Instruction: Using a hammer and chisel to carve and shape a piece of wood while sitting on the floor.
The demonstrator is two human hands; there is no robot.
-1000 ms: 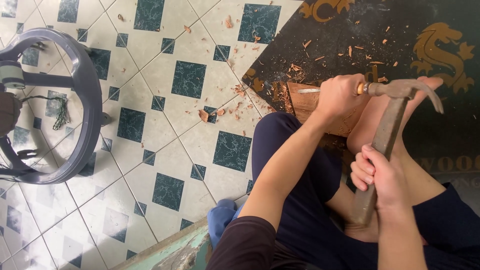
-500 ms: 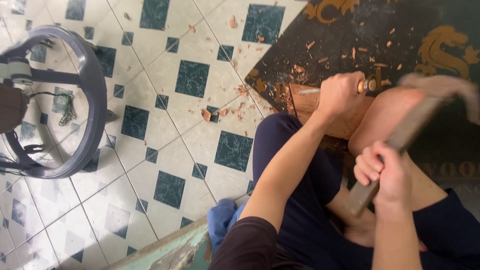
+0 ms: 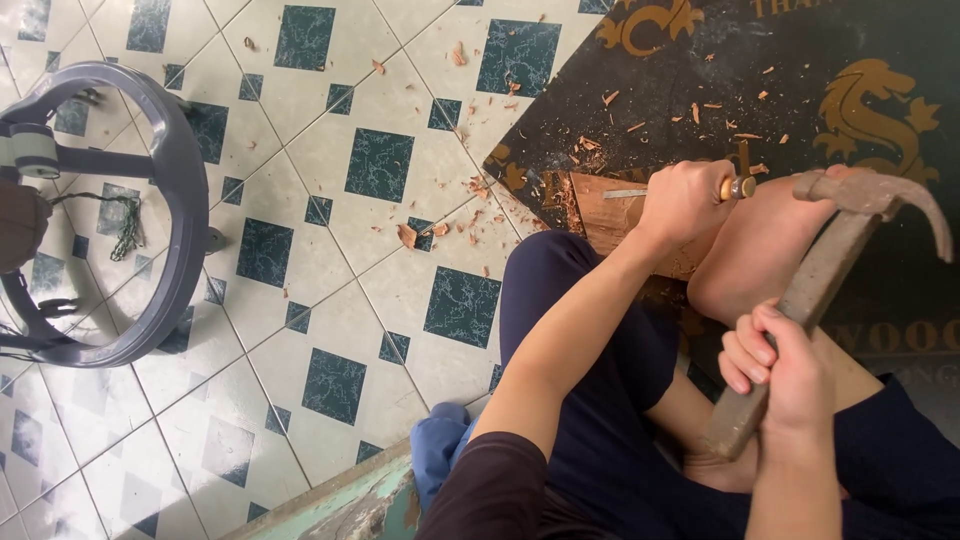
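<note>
the chisel [image 3: 668,190] is mostly hidden inside the left hand [image 3: 682,203], clamped around it over the wood block [image 3: 605,215]. the hammer [image 3: 820,290] handle is gripped by the right hand [image 3: 785,385], its head just beside the chisel's butt.

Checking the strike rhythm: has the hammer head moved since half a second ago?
Yes. The hammer head has swung back in toward the chisel butt, judged against the gold dragon on the mat.
</note>
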